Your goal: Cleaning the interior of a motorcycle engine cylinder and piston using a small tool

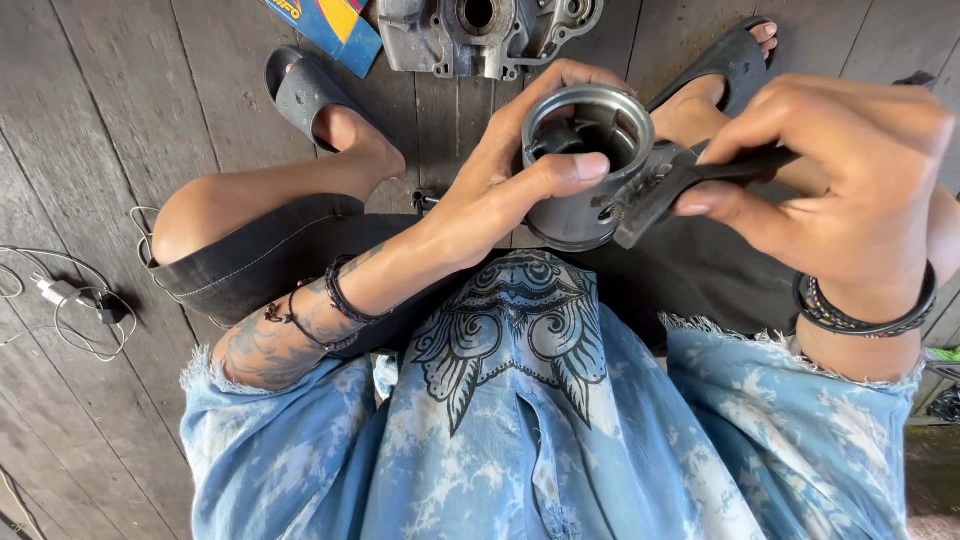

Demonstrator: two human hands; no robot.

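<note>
I watched the feed as the left hand (500, 180) wrapped round a grey metal piston (580, 170), open end up, held just above the lap at about twelve o'clock from the shirt (520, 420). The thumb (565, 168) lay across the rim on the near side and the other fingers curled behind the far wall, closed firmly enough to stop the piston turning; that grip looked chosen to keep the hollow facing the camera and the side bore turned towards three o'clock. The right hand (840, 180) came in from three o'clock, its fingers folded shut round the dark handles of pliers (680, 185), whose nose touched the piston's side at its four o'clock edge. I could not tell whether the nose gripped anything there, the tip being too small to read. I judged the tool was held low and flat so that it met the side bore square on.

Beyond the hands, at twelve o'clock, a bare engine casing (480, 35) lay on the plank floor (120, 130), with a blue and yellow box (335, 25) at its nine o'clock side. Both feet wore black sandals, one (300, 90) at eleven o'clock and one (720, 60) at one o'clock, knees spread to leave working room between. A white charger (60, 292) with its cable sat well apart at nine o'clock
</note>
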